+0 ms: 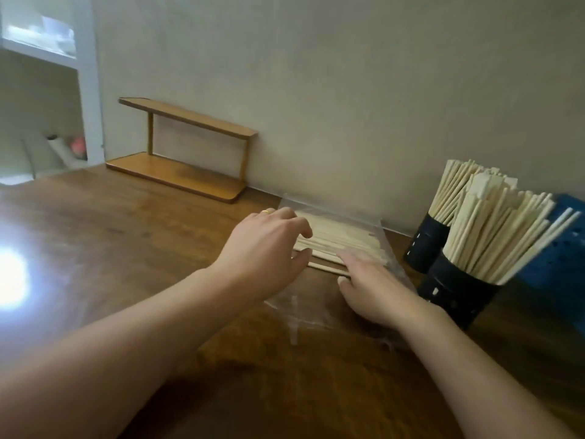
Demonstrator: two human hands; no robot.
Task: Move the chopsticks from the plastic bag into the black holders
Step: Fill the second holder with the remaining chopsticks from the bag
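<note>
A clear plastic bag [319, 307] lies flat on the wooden table [126, 236], with a pile of pale wooden chopsticks [342, 240] in its far half. My left hand [269, 245] hovers over the pile's left end, fingers curled and apart, a gold ring on one finger. My right hand [370, 286] lies flat on the bag, fingertips touching the near chopsticks. Two black holders stand at the right, the near one [456, 293] and the far one [425, 245], both packed with upright chopsticks [493, 229].
A blue perforated container [560, 261] stands behind the holders at the right edge. A small two-tier wooden rack [186, 153] sits against the wall at the back. A white shelf unit [88, 90] is at the far left. A bright light reflection [9, 277] glares on the table's left.
</note>
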